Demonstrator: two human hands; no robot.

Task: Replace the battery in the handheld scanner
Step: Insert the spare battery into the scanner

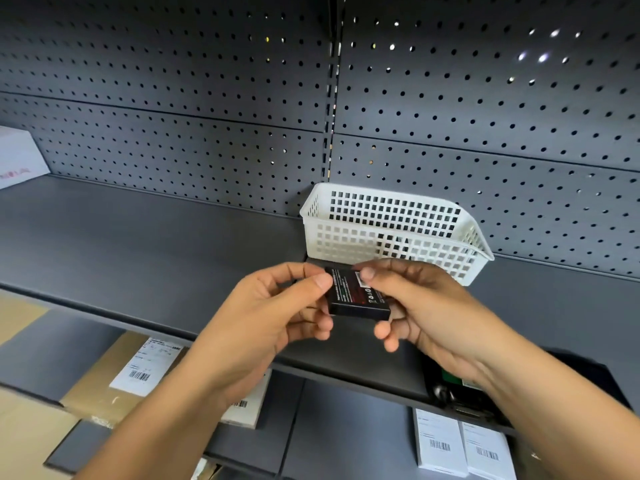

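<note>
Battery (358,295) sits pinched between left hand (277,306) and right hand (419,303), both hands gripping it.

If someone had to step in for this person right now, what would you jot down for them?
Left hand and right hand both pinch the black battery, label up, above the grey shelf.
White basket stands just behind, against the pegboard.
A dark device, maybe the scanner, lies low right under the right wrist; too hidden to be sure.
Done: battery in hand. Left: fit it into the scanner.

stockroom perhaps, pegboard shelving (166,237) (barcoded parcels (114,379))
</note>
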